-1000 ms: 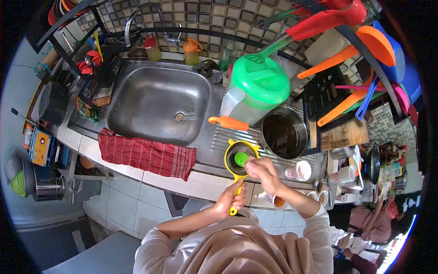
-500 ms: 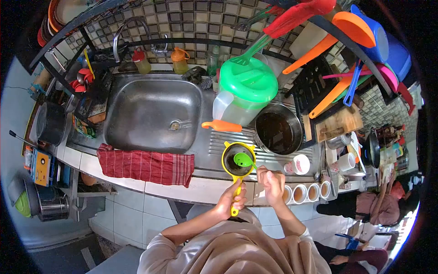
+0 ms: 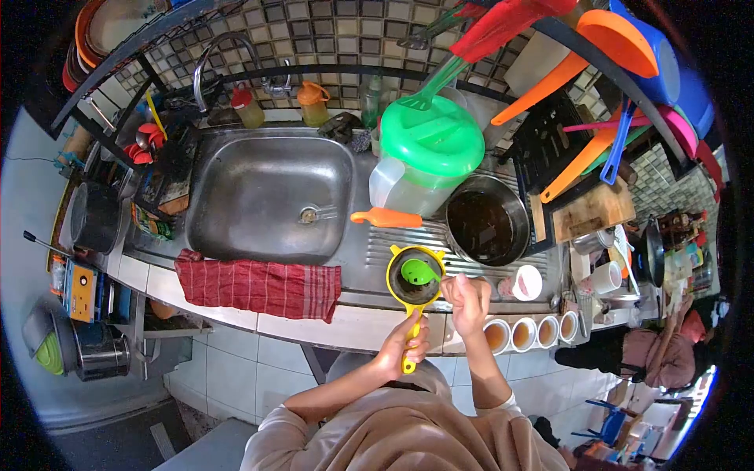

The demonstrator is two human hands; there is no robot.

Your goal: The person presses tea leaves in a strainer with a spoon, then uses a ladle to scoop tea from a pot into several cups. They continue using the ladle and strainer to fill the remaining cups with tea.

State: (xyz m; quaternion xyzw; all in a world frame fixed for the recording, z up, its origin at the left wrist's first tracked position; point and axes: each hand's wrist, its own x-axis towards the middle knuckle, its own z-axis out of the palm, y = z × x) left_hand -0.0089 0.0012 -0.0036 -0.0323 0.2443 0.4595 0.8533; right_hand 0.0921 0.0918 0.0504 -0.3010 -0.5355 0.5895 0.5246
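My left hand [image 3: 402, 345] is wrapped round the yellow handle of a strainer [image 3: 401, 297], whose round mesh bowl is held over the drainboard by the counter's front edge. Closed on a green spoon [image 3: 419, 272], my right hand [image 3: 469, 304] keeps the spoon's bowl inside the strainer. Dark residue shows on the mesh around the spoon. Just right of my right hand, a row of several paper cups [image 3: 522, 335] with brown liquid lines the counter edge. Behind them lies a tipped paper cup [image 3: 525, 283]. A pot [image 3: 488, 220] of dark liquid stands further back.
A steel sink [image 3: 267, 200] is at left, with a red checked cloth [image 3: 258, 287] over its front edge. A pitcher with a green lid [image 3: 432, 137] stands behind the strainer, an orange-handled utensil [image 3: 386, 217] before it. Utensils hang overhead at right. Another person [image 3: 660, 355] is at far right.
The whole view has shifted slightly to the right. Both hands keep their hold, and the spoon stays within the strainer with little visible movement.
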